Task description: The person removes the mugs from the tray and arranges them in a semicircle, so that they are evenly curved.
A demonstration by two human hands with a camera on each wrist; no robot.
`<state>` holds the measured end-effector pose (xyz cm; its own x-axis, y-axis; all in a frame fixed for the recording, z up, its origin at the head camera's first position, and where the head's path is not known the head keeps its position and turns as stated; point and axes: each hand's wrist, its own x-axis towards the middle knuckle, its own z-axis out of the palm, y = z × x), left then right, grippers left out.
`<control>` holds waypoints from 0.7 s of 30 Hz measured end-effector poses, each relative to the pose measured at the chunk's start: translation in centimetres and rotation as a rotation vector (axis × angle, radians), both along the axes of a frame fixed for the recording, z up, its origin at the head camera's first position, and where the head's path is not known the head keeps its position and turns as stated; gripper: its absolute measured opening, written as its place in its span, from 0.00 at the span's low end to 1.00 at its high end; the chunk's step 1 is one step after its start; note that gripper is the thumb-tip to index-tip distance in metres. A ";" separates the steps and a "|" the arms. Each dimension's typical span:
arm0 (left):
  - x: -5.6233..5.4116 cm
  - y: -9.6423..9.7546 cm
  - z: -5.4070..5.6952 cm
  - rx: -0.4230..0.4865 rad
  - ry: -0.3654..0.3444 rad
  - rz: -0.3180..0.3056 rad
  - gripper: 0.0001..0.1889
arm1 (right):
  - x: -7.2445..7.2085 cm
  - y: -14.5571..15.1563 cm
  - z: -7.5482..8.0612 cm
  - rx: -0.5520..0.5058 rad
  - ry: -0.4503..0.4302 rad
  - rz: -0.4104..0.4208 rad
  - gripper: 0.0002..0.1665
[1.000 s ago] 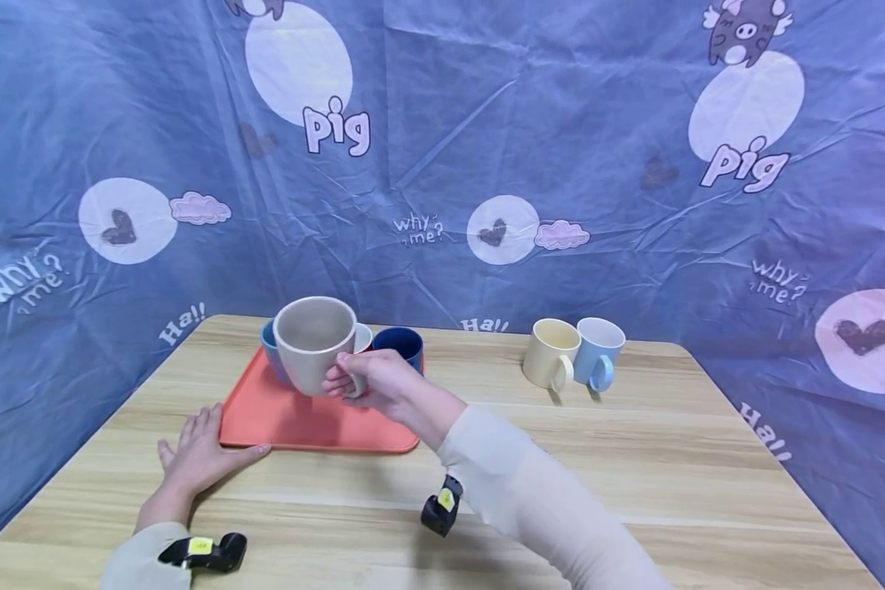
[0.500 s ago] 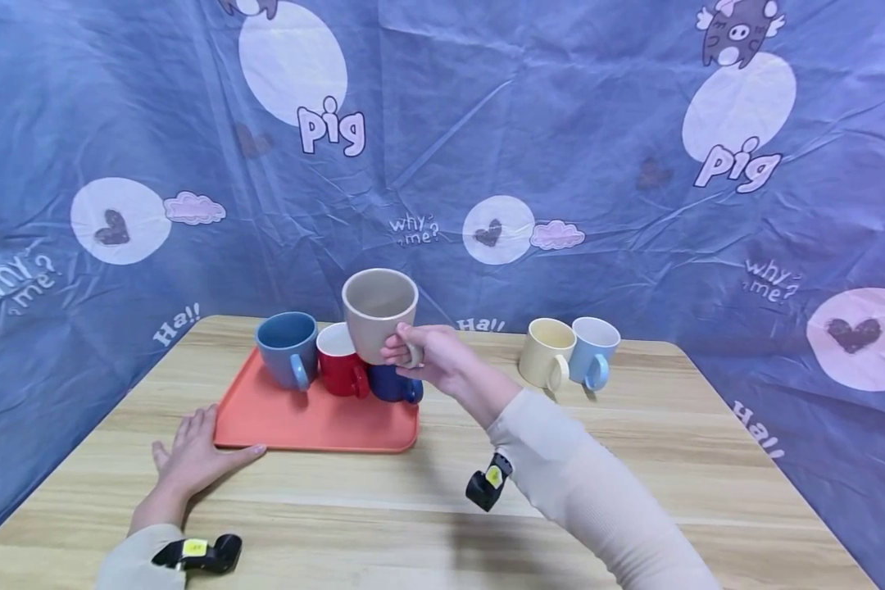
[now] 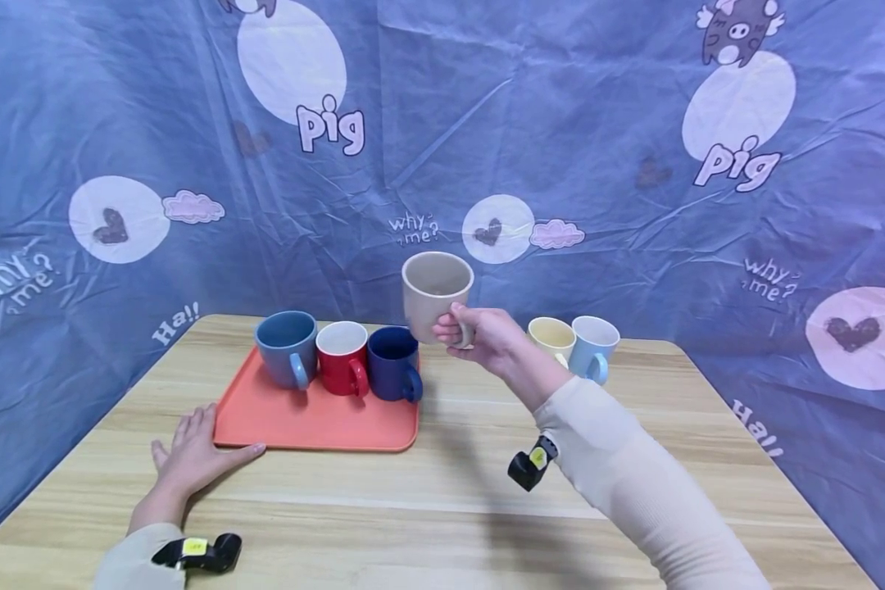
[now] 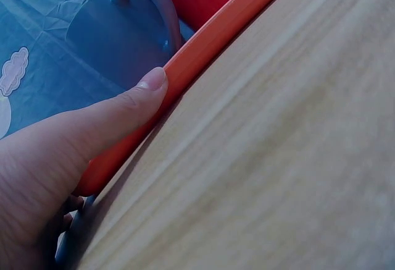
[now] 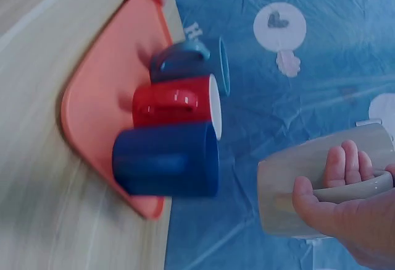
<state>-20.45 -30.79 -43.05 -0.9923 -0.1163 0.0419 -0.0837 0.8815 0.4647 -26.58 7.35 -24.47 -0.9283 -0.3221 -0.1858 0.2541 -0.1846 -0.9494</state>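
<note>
My right hand [image 3: 487,338] grips the handle of a grey-beige mug [image 3: 431,291], held upright in the air to the right of the orange tray [image 3: 310,426]. Three mugs stand in a row on the tray's back half: a grey-blue mug [image 3: 283,348], a red mug [image 3: 339,369] and a dark blue mug [image 3: 391,373]. At the tray's front left corner lies my left hand [image 3: 192,460], fingers spread along the left side. Its thumb, straight in the left wrist view, touches the orange rim [image 4: 197,47].
A cream mug [image 3: 549,334] and a light blue mug [image 3: 593,344] stand side by side at the back right of the wooden table [image 3: 383,524]. The right forearm partly hides the cream one. A blue printed cloth [image 3: 442,147] hangs behind the table.
My right hand has carried the grey-beige mug up and to the right, away from over the tray, uncovering the mugs there. The left hand stays at the tray corner.
</note>
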 end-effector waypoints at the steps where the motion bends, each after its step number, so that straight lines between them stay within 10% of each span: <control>1: 0.0 0.0 0.0 -0.001 0.001 0.001 0.61 | -0.1 0.4 0.1 0.002 0.001 -0.002 0.20; 21: -0.1 0.0 -0.1 0.001 -0.014 0.006 0.62 | -0.8 10.3 1.7 -0.044 -0.005 -0.030 0.24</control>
